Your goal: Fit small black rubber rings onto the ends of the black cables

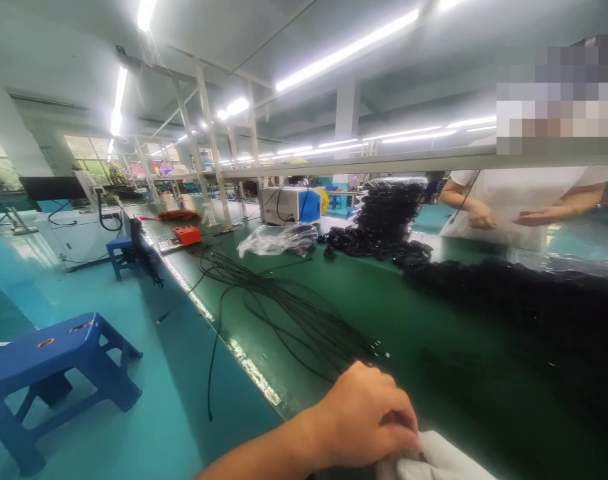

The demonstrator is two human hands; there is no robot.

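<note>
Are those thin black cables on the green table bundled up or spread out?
Spread out: the black cables fan loosely across the green table, one dangling over its edge.

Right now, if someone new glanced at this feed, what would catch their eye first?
Probably the hand at the bottom edge, its fingers pressed on a white cloth at the near end of the green bench. Next, the fan of thin black cables running up the bench from that hand, one trailing over the front edge. To the right lie dark heaps of coiled cable, with a person in white standing behind them.
</note>
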